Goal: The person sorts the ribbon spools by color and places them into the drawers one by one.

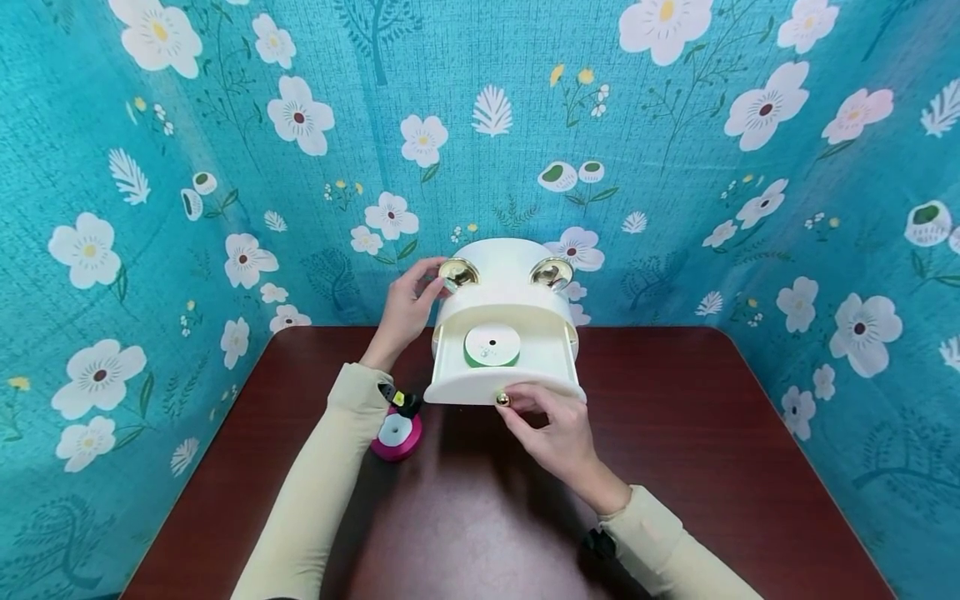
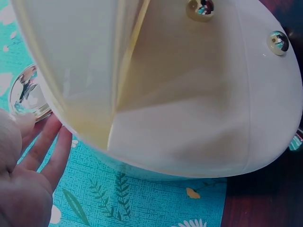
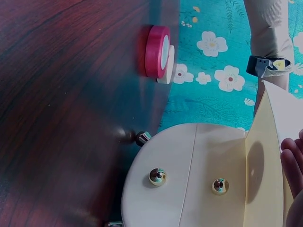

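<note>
A white rounded box [image 1: 504, 254] has its upper drawer [image 1: 551, 346] pulled out toward me. Inside lies a spool of green ribbon [image 1: 492, 343], white face up. My right hand [image 1: 558, 433] pinches the small gold knob [image 1: 503, 399] on the drawer front between thumb and fingertips. At the box's upper left, my left hand [image 1: 408, 304] holds a shiny gold disc-shaped fitting [image 1: 458, 272] by its edge; the left wrist view shows the thumb against this disc [image 2: 29, 92]. A matching gold fitting [image 1: 551, 272] is on the right.
A spool of pink ribbon [image 1: 397, 436] lies on the dark red-brown table [image 1: 675, 433], left of the box, beside my left sleeve. Two more gold knobs show on the box's lower front [image 3: 189, 142]. Flowered teal cloth [image 1: 495, 200] stands behind and at both sides.
</note>
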A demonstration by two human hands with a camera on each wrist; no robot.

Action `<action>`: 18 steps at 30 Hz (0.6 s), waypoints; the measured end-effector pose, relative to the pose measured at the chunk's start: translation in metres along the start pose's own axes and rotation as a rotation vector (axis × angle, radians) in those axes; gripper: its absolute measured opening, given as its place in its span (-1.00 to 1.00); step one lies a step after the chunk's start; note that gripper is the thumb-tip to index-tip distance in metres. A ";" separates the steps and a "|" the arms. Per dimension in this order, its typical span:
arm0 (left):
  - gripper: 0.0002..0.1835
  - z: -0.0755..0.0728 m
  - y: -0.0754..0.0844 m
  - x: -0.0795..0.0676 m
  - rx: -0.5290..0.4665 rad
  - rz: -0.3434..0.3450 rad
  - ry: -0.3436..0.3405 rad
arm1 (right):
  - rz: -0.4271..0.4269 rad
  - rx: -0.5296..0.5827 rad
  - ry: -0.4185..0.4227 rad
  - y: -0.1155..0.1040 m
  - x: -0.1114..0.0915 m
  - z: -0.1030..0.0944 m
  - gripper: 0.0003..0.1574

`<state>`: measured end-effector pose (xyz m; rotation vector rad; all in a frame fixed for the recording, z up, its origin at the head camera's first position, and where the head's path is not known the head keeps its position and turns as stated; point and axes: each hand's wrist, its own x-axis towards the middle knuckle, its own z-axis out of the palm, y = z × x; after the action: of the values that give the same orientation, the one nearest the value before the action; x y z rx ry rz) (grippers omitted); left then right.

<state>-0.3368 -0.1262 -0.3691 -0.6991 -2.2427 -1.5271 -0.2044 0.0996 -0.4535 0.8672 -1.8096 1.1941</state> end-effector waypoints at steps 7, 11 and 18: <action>-0.66 0.004 0.003 -0.002 -0.022 -0.020 0.037 | 0.010 -0.008 -0.004 0.000 0.002 0.000 -0.55; -0.67 0.006 0.003 -0.002 -0.007 -0.022 0.053 | 0.017 -0.006 -0.005 0.001 0.003 0.000 -0.56; -0.67 0.008 0.002 -0.002 -0.005 -0.017 0.068 | 0.032 -0.023 -0.012 0.004 0.006 -0.002 -0.58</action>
<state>-0.3343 -0.1189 -0.3716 -0.6223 -2.2006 -1.5417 -0.2098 0.1021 -0.4496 0.8369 -1.8498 1.1882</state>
